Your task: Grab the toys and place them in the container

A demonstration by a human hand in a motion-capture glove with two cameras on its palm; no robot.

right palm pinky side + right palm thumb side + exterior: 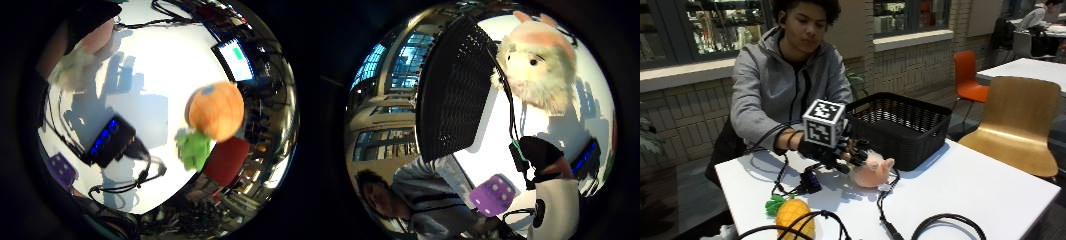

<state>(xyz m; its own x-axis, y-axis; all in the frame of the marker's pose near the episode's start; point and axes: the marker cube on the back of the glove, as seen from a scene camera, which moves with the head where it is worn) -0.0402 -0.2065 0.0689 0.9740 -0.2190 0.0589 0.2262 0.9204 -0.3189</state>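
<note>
Just under gloved hands, pink plush toy, beside basket

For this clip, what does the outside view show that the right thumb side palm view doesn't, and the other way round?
Only the outside view shows the pineapple plush toy lying on the white table, and the gloved right hand gripping the pink plush toy beside the black basket. Only the thumb side palm view shows a purple dice block on the table and the plush's face with its dark eyes. Both show the pink plush, the basket, the table and the person's grey hooded top.
</note>
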